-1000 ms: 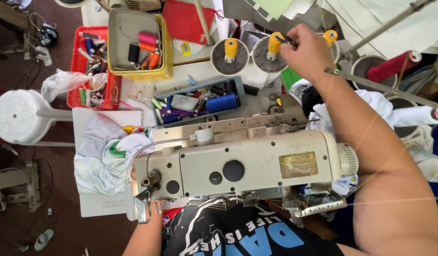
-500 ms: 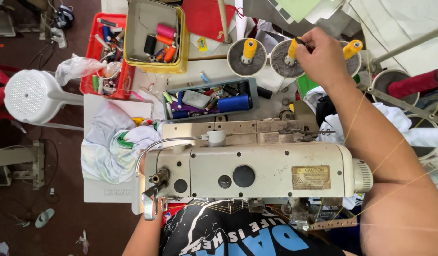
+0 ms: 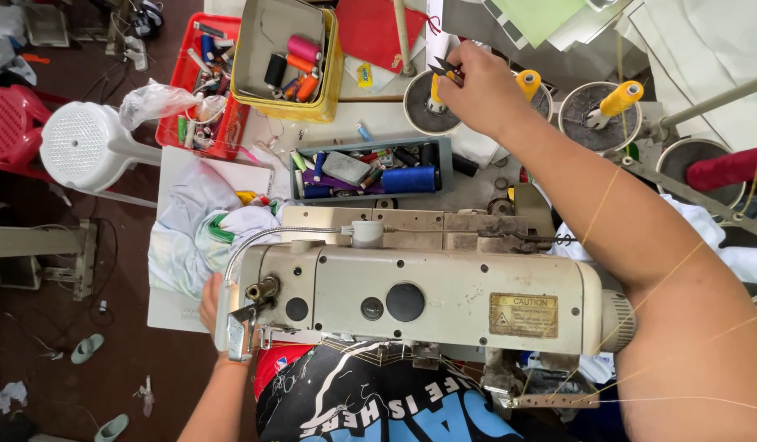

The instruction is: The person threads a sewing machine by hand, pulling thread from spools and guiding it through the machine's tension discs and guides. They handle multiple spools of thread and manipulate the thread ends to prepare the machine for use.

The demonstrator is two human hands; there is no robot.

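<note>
Head view, right hand [image 3: 476, 90] at yellow spool [image 3: 437, 92], sewing machine [image 3: 419, 299] hiding left hand [image 3: 210, 301]

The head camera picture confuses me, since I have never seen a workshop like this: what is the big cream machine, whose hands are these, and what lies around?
The picture is taken from a camera on the person's head, looking straight down. The big cream machine is an industrial sewing machine seen from above. The right hand reaches far across to a yellow thread cone on a round stand, with small thread snips in its grip. The left hand is mostly hidden behind the machine's end, next to white and green cloth.

Behind the machine lie a grey tray of thread spools, a yellow box of spools and a red basket of small tools. More yellow cones stand to the right, and thin threads run across the arm.
</note>
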